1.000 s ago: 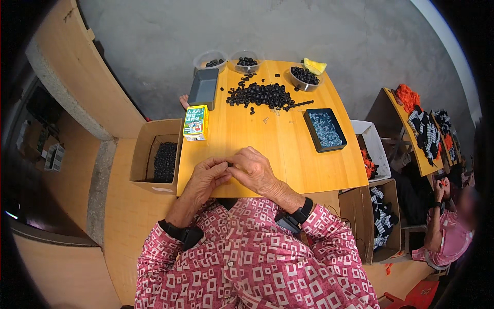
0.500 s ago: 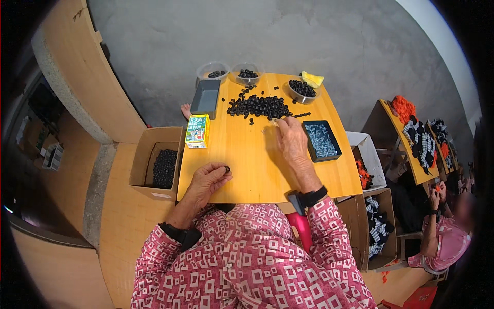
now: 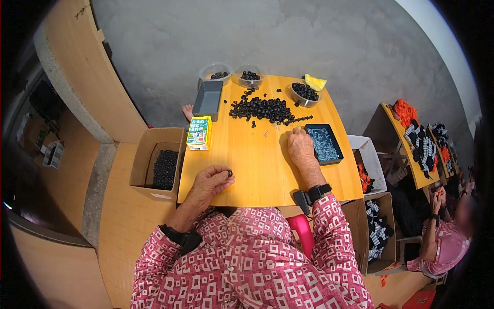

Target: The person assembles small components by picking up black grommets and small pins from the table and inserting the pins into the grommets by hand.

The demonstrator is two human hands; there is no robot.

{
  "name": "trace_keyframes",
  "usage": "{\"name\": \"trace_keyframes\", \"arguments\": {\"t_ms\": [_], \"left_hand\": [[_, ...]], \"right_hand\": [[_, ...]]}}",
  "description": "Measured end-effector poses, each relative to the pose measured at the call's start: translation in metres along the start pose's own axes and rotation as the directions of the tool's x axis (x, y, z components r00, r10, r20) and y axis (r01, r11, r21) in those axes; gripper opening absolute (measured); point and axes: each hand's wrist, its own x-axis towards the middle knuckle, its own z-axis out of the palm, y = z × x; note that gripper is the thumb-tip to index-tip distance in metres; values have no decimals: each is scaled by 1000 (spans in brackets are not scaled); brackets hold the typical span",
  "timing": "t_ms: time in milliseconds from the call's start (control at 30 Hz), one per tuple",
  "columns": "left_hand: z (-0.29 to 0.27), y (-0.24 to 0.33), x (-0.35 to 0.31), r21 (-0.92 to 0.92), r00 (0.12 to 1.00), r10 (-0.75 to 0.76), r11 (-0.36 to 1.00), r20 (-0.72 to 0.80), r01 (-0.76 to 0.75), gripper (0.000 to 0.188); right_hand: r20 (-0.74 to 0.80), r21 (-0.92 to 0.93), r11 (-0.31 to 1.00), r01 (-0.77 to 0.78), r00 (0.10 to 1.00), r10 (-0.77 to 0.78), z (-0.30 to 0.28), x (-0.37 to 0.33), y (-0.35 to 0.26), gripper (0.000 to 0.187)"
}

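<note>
Pinching a small round black piece (image 3: pixel 229 173) between thumb and fingers, the left hand (image 3: pixel 208 184) is at the near left part of the yellow wooden bench (image 3: pixel 252 177). The right hand (image 3: pixel 301 148) is farther out, its bent fingers just beside the left edge of a black rectangular tray (image 3: pixel 331 161) of small translucent bits (image 3: pixel 323 141); the fingertips are partly hidden by the back of the hand, so I cannot tell whether they grip anything.

Beyond both hands, a loose heap of small black pieces (image 3: pixel 262 109) spreads across the far middle of the bench, with a thin black knobbed strip (image 3: pixel 298 120) at its right end. Behind the heap on the right stands a clear round bowl (image 3: pixel 306 103) filled with similar black pieces, a yellow wedge-shaped object (image 3: pixel 315 82) beside it. On the left, a grey rectangular tray (image 3: pixel 208 98) is just behind a yellow-and-green printed carton (image 3: pixel 198 134). Below the bench's left side, an open brown cardboard box (image 3: pixel 138 165) contains many more small dark pieces.
</note>
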Motion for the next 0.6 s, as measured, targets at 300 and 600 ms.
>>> {"name": "trace_keyframes", "arguments": {"t_ms": [300, 600], "left_hand": [[-2, -2, -1, 6, 1000, -14, 1000, -2, 14, 19], [0, 0, 0, 3, 1000, -11, 1000, 6, 11, 19]], "right_hand": [[-27, 152, 988, -30, 999, 34, -8, -11, -11, 15], [-78, 264, 964, 18, 997, 3, -9, -14, -16, 12]]}}
